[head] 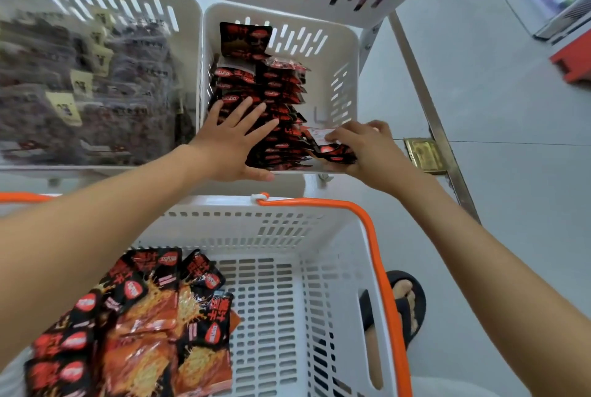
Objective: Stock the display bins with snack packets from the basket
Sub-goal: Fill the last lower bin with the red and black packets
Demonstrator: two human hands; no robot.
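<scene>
The left hand [235, 140] lies open at the centre of the frame, fingers straight and spread. It presses flat on the near end of a row of red-and-black snack packets [283, 89]. Just to its right, the right hand [364, 148] is curled round one packet [334, 152] of the same kind, holding it at the near right end of that row, low against the front wall.

The row stands on edge in a white slotted display bin [347, 54] in the middle of the frame, running from the front wall toward the back. One more packet [244, 40] leans upright against the back wall.

To the left, a neighbouring bin [188, 13] is packed with dark packets bearing pale labels [64, 92]. Another slotted bin [351, 9] sits at the top of the frame.

Below the arms, the white basket [323, 272] with an orange handle [380, 256] fills the lower half. A loose pile of snack packets [144, 320] lies in its lower left part. At lower right, a foot in a black sandal [407, 297] stands on the pale floor just beside the basket. A metal rack leg [425, 102] slants down the right of the frame.
</scene>
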